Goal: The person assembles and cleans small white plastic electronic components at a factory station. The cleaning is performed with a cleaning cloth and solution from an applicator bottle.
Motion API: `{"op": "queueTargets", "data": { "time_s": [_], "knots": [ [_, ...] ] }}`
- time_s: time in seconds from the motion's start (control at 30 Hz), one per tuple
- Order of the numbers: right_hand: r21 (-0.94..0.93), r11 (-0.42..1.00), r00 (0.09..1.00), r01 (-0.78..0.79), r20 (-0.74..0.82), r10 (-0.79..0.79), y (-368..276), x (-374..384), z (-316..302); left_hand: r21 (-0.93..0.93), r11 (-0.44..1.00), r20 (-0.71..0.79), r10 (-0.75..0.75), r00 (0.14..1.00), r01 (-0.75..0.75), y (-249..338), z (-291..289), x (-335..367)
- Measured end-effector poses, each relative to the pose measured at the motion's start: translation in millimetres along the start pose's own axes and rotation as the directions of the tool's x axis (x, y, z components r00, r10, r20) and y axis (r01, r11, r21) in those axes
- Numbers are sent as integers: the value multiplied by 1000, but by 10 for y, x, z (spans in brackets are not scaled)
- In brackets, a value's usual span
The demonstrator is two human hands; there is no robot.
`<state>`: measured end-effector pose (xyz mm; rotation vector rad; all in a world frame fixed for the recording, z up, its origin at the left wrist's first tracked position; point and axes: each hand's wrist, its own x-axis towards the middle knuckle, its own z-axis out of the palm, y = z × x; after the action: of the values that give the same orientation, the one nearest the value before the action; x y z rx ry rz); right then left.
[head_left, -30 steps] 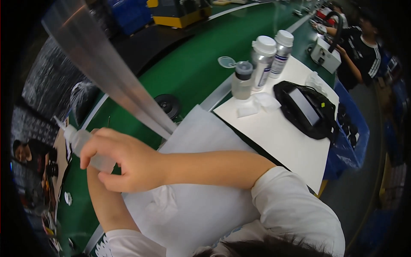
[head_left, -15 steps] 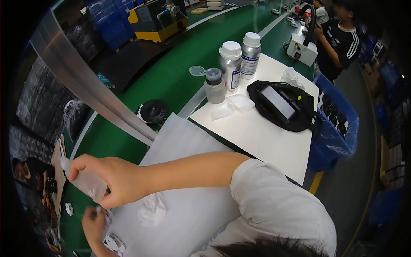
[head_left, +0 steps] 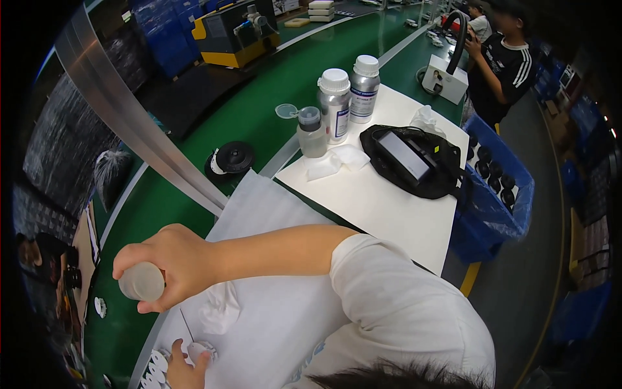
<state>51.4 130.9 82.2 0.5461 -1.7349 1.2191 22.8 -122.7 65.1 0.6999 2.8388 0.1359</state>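
My right hand (head_left: 181,266) is wrapped round a translucent squeeze bottle (head_left: 142,282), whose round base faces up. Lower down, my left hand (head_left: 186,368) has thumb and fingers at the sides of a small white round part (head_left: 202,352) on the pale sheet (head_left: 278,305). A thin dark line rises from beside that part; what it is I cannot make out. A crumpled white wipe (head_left: 220,308) lies between the hands. Several white ring-shaped parts (head_left: 155,369) are bunched left of my left hand.
Two silver bottles (head_left: 334,107), an open-lidded clear bottle (head_left: 312,139) and a black mesh bag (head_left: 414,162) stand on a white board (head_left: 376,214). A metal post (head_left: 129,117) rises at left. A blue bin (head_left: 495,188) holds black parts. People work nearby.
The squeeze bottle has turned so that its base shows. My left hand has moved right and down to the white round part on the sheet. The black round part on the belt has shifted.
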Motion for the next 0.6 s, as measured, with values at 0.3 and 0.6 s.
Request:
{"op": "queueTargets", "data": {
  "time_s": [0.3,0.6],
  "knots": [
    [54,995,994,-87,76,83,66,81,67,99,912,10,399,917,-398,-290,82,-79],
    [344,873,938,-346,159,309,101,45,37,15,951,-119,309,944,-309,-291,-6,-273]
  ]
}}
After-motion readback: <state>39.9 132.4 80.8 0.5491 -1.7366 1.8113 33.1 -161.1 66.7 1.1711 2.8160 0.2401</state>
